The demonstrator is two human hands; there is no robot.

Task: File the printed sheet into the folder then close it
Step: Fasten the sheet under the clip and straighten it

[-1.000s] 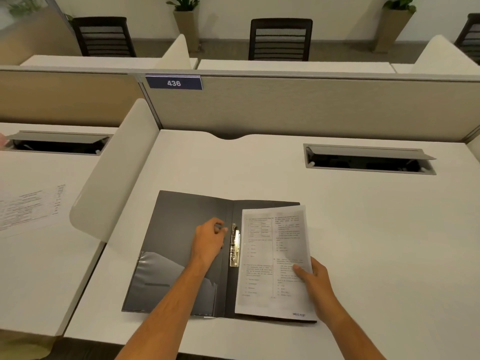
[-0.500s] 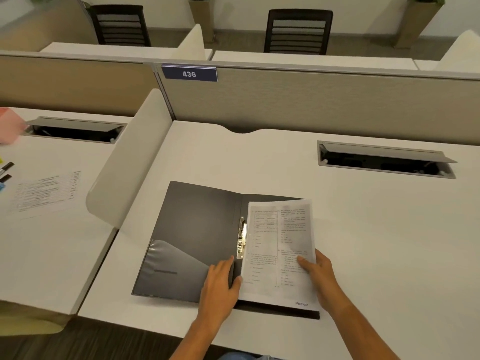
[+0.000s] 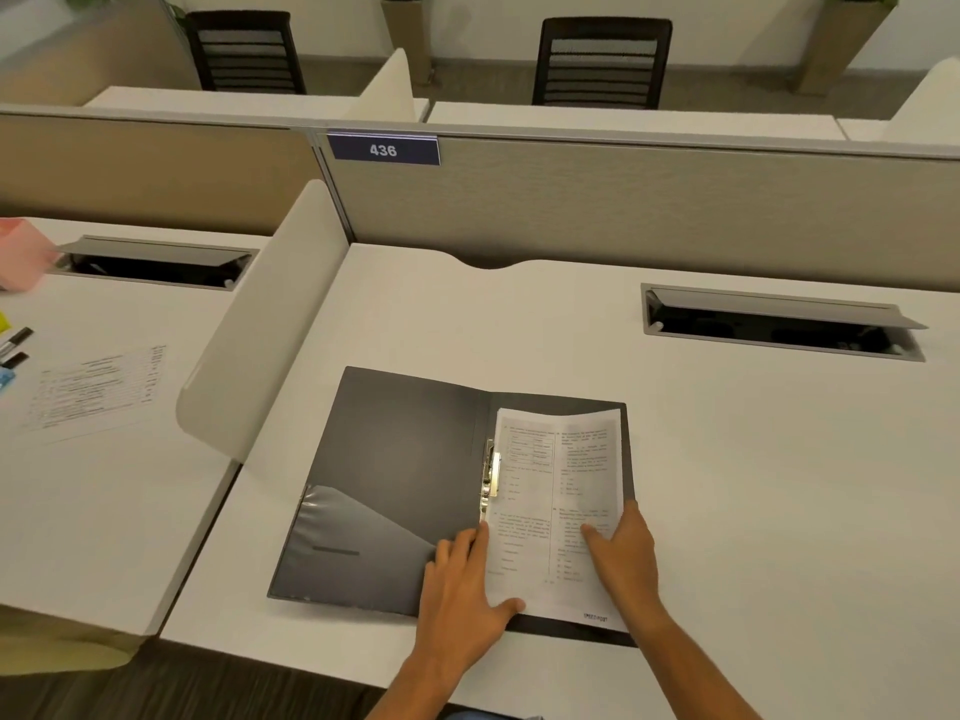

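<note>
Left hand (image 3: 462,589) left the clip (image 3: 491,472) for the sheet's (image 3: 558,506) lower edge.

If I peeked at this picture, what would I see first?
First, the open dark grey plastic folder in the middle of the white desk, with a white printed sheet on its right half. The left hand and right hand press that sheet flat. Behind, a blue "436" sign marks the partition.

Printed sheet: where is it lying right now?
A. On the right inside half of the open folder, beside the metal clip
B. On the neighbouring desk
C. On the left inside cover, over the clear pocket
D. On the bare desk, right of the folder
A: the printed sheet lies on the right half of the open folder, its left edge at the metal clip, with both hands flat on it.
</note>
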